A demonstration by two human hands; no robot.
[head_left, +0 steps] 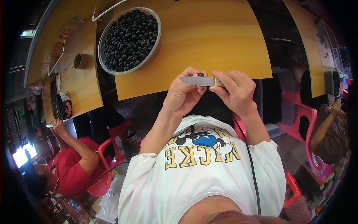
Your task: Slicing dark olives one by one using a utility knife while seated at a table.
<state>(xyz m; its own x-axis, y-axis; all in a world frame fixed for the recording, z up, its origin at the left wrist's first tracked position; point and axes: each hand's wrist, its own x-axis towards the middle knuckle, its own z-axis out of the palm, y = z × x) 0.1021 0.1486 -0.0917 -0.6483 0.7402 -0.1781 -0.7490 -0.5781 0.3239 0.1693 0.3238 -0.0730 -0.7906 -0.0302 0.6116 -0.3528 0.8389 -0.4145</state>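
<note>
My right hand [235, 91] grips the pale handle of a knife [197, 81] whose flat steel blade points to the left. My left hand [183, 93] pinches a small black round piece [201, 74] at its fingertips, pressed against the top of the blade. Both hands are raised in front of my chest, just off the near edge of the orange wooden table [209, 41]. A large round tray [129, 39] heaped with several of the same small black pieces sits on the table to the upper left of my hands.
A person in red [71, 164] sits on a red plastic chair at the left, beside a second wooden table [80, 86] holding a cardboard ring and a tin. Another person [330, 130] sits at the right near a red chair and a dark tray.
</note>
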